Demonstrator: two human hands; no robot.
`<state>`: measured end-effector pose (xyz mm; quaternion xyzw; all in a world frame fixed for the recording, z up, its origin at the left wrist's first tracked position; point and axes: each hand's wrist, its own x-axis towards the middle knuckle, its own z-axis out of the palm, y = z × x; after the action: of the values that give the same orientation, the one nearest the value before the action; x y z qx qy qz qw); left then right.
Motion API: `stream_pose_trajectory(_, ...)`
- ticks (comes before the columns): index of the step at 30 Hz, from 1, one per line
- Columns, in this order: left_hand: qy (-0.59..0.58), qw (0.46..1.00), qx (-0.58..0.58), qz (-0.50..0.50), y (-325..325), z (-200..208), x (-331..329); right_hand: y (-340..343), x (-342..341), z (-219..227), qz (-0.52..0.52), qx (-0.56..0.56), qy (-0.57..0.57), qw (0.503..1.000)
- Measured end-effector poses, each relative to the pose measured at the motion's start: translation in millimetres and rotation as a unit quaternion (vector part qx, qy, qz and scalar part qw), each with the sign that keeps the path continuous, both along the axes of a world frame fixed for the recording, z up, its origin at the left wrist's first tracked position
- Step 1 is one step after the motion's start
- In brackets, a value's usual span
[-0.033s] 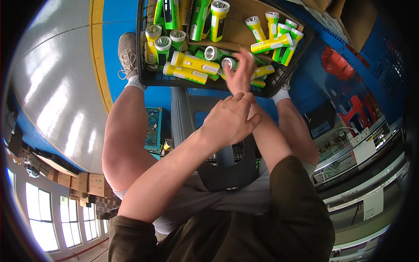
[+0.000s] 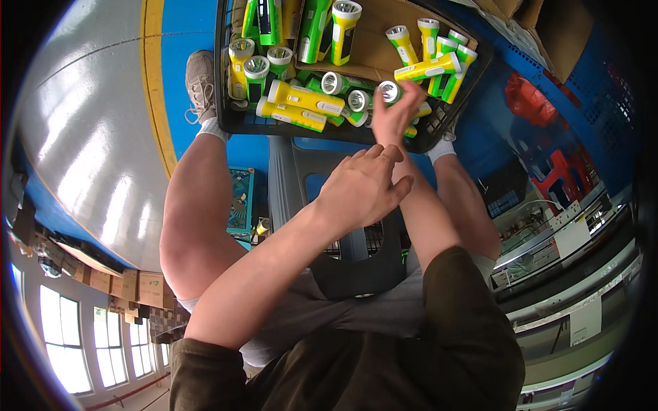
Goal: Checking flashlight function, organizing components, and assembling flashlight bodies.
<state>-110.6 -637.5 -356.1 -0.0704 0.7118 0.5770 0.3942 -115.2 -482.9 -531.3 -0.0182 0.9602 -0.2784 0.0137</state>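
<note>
My right hand (image 2: 397,116) reaches over the black plastic crate (image 2: 236,125), its thumb and fingers apart beside the silver head of a flashlight (image 2: 388,92). I cannot tell whether they touch it. Draped across my right wrist is my left hand (image 2: 360,186), its thumb spread away and nothing visible in it. Close by in the crate lie a green flashlight (image 2: 334,83) and a yellow one (image 2: 305,97). More yellow and green flashlights stand or lean at the crate's left, and a bunch (image 2: 439,65) lies on the right.
Cardboard (image 2: 377,41) lines part of the crate. A grey plastic stool (image 2: 286,171) is between my legs. At the right are a red stool (image 2: 558,175), a red plastic bag (image 2: 528,99) and a blue basket (image 2: 582,103). A yellow line (image 2: 155,89) crosses the floor at the left.
My right hand has shifted a little to the right, uncovering the flashlight heads beside its thumb. My left hand has hardly moved on the wrist.
</note>
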Motion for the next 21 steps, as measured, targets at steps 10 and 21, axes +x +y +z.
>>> stream_pose_trajectory(10, 0.009, 1.0, 0.009, 0.011, 2.5, -0.8, 1.6, 12.2, -65.6, -75.3, -0.291, 0.045, -0.202, 0.934)
stream_pose_trajectory(21, 0.0, 1.0, 0.005, 0.027, 1.4, -3.1, -1.5, -12.6, -49.0, -85.9, -0.087, -0.042, -0.208, 0.973)
